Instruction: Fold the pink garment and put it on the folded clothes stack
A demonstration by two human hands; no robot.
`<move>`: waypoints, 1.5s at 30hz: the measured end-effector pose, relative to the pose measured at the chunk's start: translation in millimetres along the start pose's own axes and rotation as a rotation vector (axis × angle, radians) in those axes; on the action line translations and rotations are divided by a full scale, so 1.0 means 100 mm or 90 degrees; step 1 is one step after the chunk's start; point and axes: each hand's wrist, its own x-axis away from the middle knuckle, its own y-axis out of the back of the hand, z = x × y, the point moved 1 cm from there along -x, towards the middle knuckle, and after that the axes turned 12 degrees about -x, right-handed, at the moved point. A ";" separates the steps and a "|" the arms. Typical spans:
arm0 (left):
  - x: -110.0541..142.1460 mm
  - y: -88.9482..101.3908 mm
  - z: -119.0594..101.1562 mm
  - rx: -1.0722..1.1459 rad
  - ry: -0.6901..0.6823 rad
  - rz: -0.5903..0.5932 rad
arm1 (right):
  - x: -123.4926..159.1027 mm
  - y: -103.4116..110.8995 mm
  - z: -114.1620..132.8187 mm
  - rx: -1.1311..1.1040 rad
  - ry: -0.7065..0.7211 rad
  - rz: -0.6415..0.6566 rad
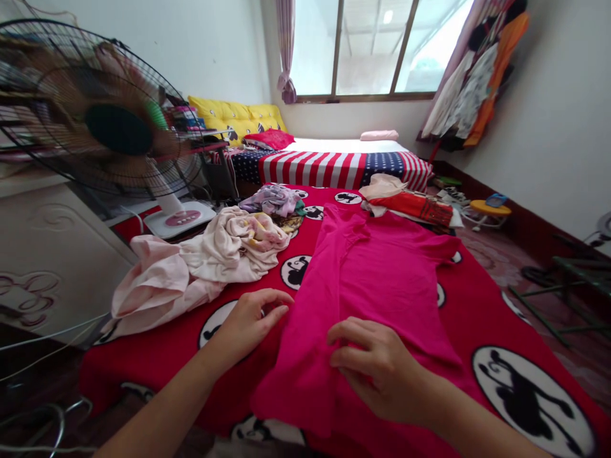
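Observation:
A bright pink T-shirt (382, 273) lies spread on a red blanket (482, 318) with black-and-white round prints. My left hand (248, 321) rests at the shirt's left edge with the fingers curled and pinching the fabric. My right hand (377, 369) lies on the shirt's lower part, fingers bent and pressed down on the cloth. Both forearms reach in from the bottom of the view.
A heap of pale pink and cream clothes (200, 264) lies left of the shirt, with a lilac garment (272, 200) behind it. Red folded clothes (410, 205) sit at the far end. A standing fan (95, 121) is at left, a striped bed (334, 166) beyond.

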 end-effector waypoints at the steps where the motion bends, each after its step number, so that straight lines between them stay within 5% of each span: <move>1: -0.01 0.00 -0.02 -0.016 -0.013 -0.016 | 0.02 0.05 0.03 -0.016 -0.005 -0.002; 6: -0.06 -0.01 -0.12 -0.087 -0.057 -0.015 | 0.12 0.16 0.02 -0.034 -0.044 0.007; 10: 0.05 -0.01 -0.11 -0.138 -0.014 0.094 | 0.20 0.10 -0.05 -0.038 -0.078 0.029; 15: 0.34 0.02 -0.17 -0.031 0.039 0.239 | 0.25 0.03 -0.08 -0.031 -0.072 0.038; 21: 0.56 0.03 -0.19 0.078 0.070 0.320 | 0.23 0.05 -0.05 -0.045 -0.058 0.029; 27: 0.54 0.23 -0.19 -0.051 0.031 0.359 | 0.21 0.07 0.06 -0.064 -0.123 0.105; 32: -0.07 0.16 -0.55 -0.062 -0.088 0.149 | 0.13 0.06 0.14 -0.098 -0.139 0.173; 36: -0.99 -0.28 -0.66 -0.256 -0.195 0.025 | 0.09 -0.01 0.08 -0.087 -0.145 0.237; 40: -1.80 -0.74 -0.51 -0.364 -0.138 -0.004 | 0.08 -0.02 0.01 -0.113 -0.111 0.289; 42: -2.00 -0.90 -0.42 -0.374 -0.125 -0.014 | 0.06 0.07 -0.04 -0.152 -0.125 0.259; 45: -2.06 -1.03 -0.32 -0.388 -0.130 -0.021 | -0.01 0.35 -0.33 -0.145 -0.221 0.062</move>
